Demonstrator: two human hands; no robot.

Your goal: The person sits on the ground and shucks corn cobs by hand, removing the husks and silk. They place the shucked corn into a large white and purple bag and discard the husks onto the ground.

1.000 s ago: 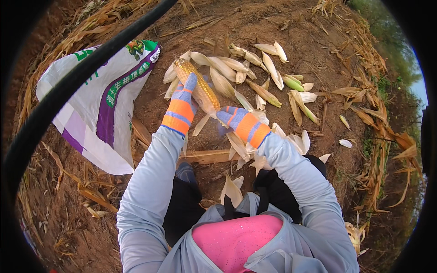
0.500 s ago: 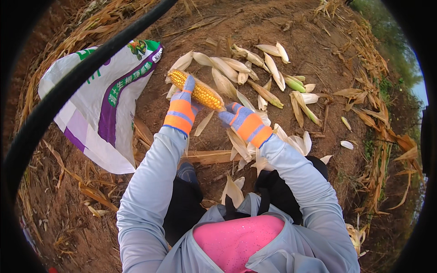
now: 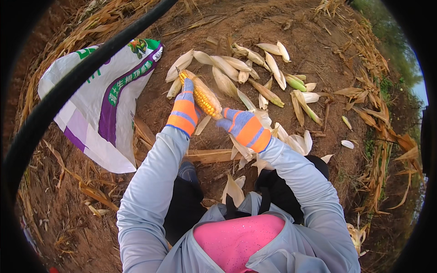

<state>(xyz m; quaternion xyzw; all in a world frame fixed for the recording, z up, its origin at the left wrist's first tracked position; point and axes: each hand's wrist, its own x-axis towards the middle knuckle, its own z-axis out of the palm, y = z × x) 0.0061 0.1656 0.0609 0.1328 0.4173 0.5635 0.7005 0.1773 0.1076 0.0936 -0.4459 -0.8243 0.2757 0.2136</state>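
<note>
An ear of corn [image 3: 207, 98] with yellow kernels lies slantwise between my hands, its tip toward the far left and its base toward the near right. My left hand [image 3: 185, 108], in a purple-blue and orange striped glove, is wrapped round its left side. At the base end my right hand [image 3: 247, 129], gloved alike, has its fingers closed on the ear's butt. Pale silk or thin husk runs along the upper side of the ear; the right fingertips are partly blurred. Loose pale husks [image 3: 225, 68] lie beyond the hands.
A white, purple and green woven sack [image 3: 123, 102] lies on the left. A dark strap or cable [image 3: 68, 93] crosses the view there. Greenish husks [image 3: 296, 83] are scattered at right, on brown soil. Dry stalks [image 3: 384, 132] line the right side. My shoe [image 3: 189, 173] shows below.
The ear has turned to a steeper slant, its tip shifting right and toward me. My right hand has moved slightly left and tilted at the base. Both hands keep their hold.
</note>
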